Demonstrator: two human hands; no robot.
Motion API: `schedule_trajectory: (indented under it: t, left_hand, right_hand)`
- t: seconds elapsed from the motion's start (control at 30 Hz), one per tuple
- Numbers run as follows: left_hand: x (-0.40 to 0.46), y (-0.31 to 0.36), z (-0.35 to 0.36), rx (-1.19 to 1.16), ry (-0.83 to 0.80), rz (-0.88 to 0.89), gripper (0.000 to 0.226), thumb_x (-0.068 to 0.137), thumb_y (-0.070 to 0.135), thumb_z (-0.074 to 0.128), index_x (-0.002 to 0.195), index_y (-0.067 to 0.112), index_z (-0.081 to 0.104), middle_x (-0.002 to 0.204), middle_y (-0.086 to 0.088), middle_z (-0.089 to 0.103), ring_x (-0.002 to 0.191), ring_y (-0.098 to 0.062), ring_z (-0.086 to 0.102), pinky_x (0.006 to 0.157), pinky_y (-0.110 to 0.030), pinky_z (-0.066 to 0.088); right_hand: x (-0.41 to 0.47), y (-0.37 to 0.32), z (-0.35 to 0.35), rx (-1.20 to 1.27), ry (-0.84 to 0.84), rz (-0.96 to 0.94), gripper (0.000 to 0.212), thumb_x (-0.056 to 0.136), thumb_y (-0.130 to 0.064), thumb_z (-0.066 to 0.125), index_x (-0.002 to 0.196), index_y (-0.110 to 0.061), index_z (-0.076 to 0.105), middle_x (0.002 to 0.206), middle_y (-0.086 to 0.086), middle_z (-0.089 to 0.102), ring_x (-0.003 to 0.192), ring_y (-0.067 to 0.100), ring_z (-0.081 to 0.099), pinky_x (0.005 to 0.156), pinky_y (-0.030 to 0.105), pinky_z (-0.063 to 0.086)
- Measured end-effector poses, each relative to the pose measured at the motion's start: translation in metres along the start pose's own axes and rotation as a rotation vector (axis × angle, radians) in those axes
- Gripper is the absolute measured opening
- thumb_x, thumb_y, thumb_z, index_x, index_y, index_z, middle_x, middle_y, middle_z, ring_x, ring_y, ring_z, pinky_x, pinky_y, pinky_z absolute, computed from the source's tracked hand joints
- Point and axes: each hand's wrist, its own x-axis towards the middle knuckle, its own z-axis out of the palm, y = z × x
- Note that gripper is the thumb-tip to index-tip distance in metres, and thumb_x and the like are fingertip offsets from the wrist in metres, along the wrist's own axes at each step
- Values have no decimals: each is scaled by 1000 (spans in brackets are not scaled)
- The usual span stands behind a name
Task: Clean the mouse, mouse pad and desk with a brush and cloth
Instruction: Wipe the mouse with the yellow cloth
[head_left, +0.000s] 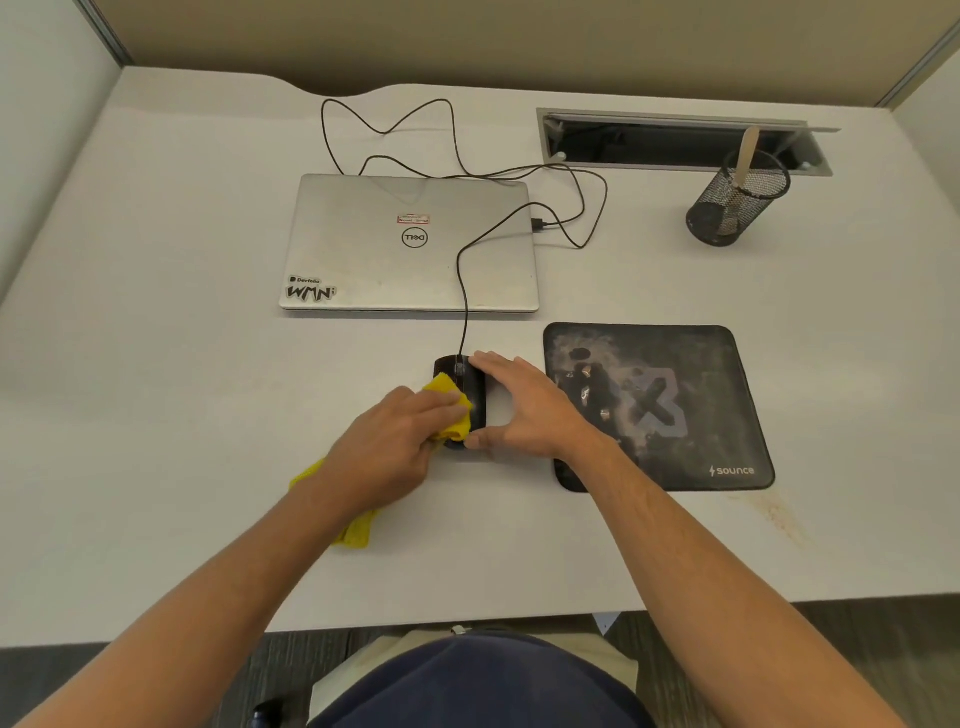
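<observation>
Mouse (470, 387) is what is being cleaned, a black one that sits on the white desk (156, 364) between the two hands. It is held by the right hand (519, 410), whose fingers are spread, with the fingertips laid on the front of the mouse and the thumb pressed at its back end. A yellow cloth (452, 410) is pinched in the left hand (395, 441) and is pressed on the left side of the mouse. The fingers of that hand are curled over the cloth. The rest of the cloth is seen under the left wrist, where it lies on the desk.

Just to the right of the right hand, a dark mouse pad (675, 415) is laid flat on the desk, and its near left corner is covered by the right wrist. The mouse is beside the pad, not on it.

A thin black cable (460, 291) is run from the front of the mouse, away from the hands, across a shut silver laptop (363, 249). Far past the right hand, a black mesh cup (727, 208) is stood near a long slot in the desk, and a pale handle (747, 153) is seen sticking up out of it
</observation>
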Motion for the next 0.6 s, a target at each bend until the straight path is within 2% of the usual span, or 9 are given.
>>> schedule_trajectory:
  t: [0.1,0.2,0.33,0.43,0.6]
  left_hand:
    - [-14,9,3,38,9,33,44,83,-1,62,124,14,65,126,-1,63,84,-29,57,72,-35,50]
    - [-24,17,5,81,2,11,45,80,1,62,123,14,66,123,0,64,82,-28,58,70,-33,50]
    - [-32,25,8,216,-17,14,54,64,-3,72,118,8,68,118,-5,66,73,-27,57,64,-32,53]
    - [-41,26,10,247,-48,7,50,70,0,65,120,9,66,119,-4,64,76,-25,56,64,-33,53]
    - [-25,18,1,132,58,-184,48,85,3,63,131,13,57,131,-4,56,90,-31,55,74,-41,52]
  right_hand:
    - [0,0,0,-9,0,-2,103,65,-59,78,149,-29,27,157,-9,25,134,-5,12,107,20,5]
    - [-1,-1,0,-23,3,5,102,66,-59,77,149,-31,26,157,-10,24,138,2,13,107,20,6]
    - [0,-2,-1,-32,4,-5,102,66,-57,78,149,-29,27,156,-9,26,140,5,15,109,21,6]
    - [-1,-1,-1,-28,1,4,101,66,-53,79,149,-29,28,156,-9,26,141,6,16,109,21,7]
    - [0,0,0,-4,-6,18,101,65,-53,80,148,-31,27,156,-10,26,141,7,16,111,25,9]
